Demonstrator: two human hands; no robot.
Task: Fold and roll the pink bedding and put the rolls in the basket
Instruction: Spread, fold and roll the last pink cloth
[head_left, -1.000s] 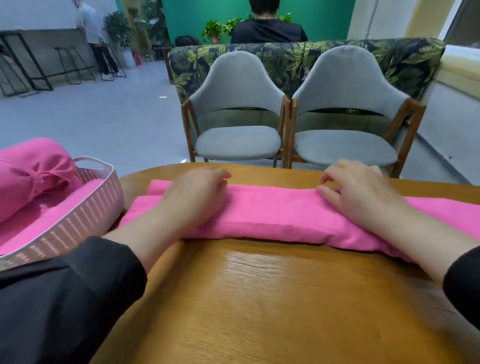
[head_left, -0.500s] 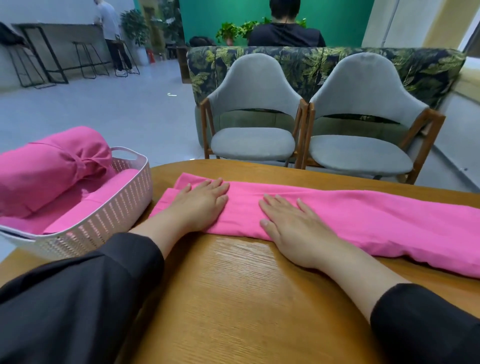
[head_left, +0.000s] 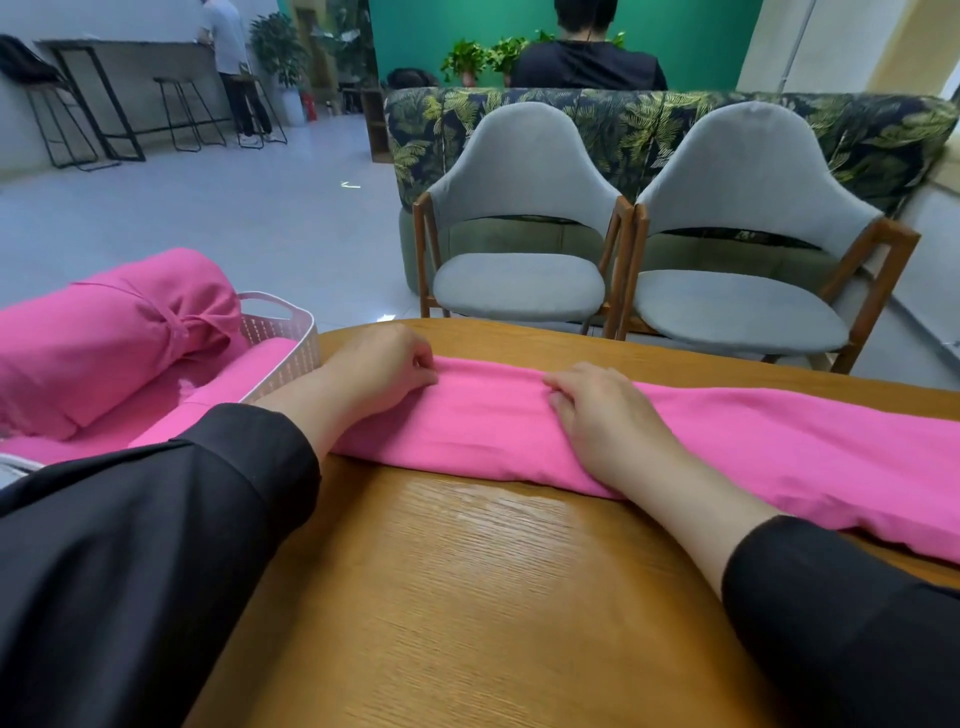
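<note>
A long folded strip of pink bedding (head_left: 753, 457) lies across the wooden table (head_left: 493, 597), running from the left end off to the right. My left hand (head_left: 379, 369) sits at the strip's left end with fingers curled, pinching the cloth's far edge. My right hand (head_left: 602, 421) lies on the strip a little to the right, fingertips curled on the same edge. A white perforated basket (head_left: 283, 343) stands at the table's left and holds a big pink roll (head_left: 104, 338) tied at one end, with more pink cloth under it.
Two grey chairs (head_left: 519, 234) with wooden frames stand just beyond the table's far edge, a leaf-patterned sofa behind them. A person sits behind the sofa and another stands at a counter far left. The table's near half is bare wood.
Both hands went from lying flat on the strip to curling their fingers on its far edge near the left end. The view shifted left, showing more of the basket.
</note>
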